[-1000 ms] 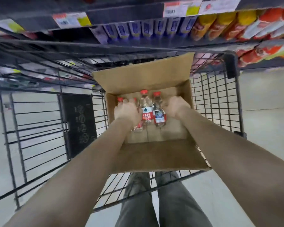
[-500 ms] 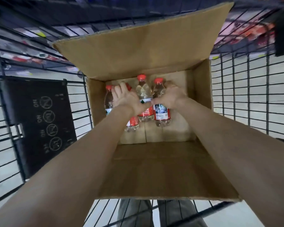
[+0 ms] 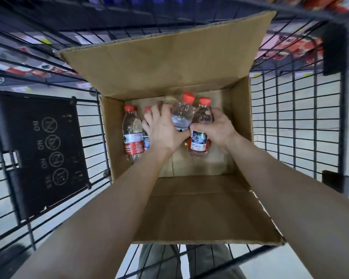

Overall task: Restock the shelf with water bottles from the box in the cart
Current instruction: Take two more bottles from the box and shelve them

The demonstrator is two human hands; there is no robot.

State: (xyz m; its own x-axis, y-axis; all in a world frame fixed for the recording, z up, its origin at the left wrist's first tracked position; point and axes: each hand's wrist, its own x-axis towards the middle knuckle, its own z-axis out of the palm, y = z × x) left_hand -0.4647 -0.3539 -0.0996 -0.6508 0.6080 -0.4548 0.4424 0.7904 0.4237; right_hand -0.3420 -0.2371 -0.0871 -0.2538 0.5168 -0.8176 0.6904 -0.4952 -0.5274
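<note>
An open cardboard box [image 3: 240, 121] stands in a black wire cart [image 3: 294, 117]. Inside it stand several clear water bottles with red caps and red labels. My left hand [image 3: 162, 130] grips one bottle [image 3: 182, 114] near the middle, which tilts and sits higher than the rest. My right hand [image 3: 218, 128] grips the bottle [image 3: 200, 135] beside it on the right. Another bottle [image 3: 132, 135] stands at the left wall of the box. A fourth bottle [image 3: 146, 137] is mostly hidden behind my left hand.
The box's far flap [image 3: 165, 59] stands up and its near flap [image 3: 206, 218] lies toward me. A black sign panel [image 3: 44, 150] hangs on the cart's left side. Shelves with packaged goods [image 3: 290, 43] lie beyond the cart. My legs [image 3: 189, 260] show below.
The view has moved closer over the box. My left hand has shifted right onto the middle bottle and lifted it, tilted. My right hand has kept hold of the right bottle.
</note>
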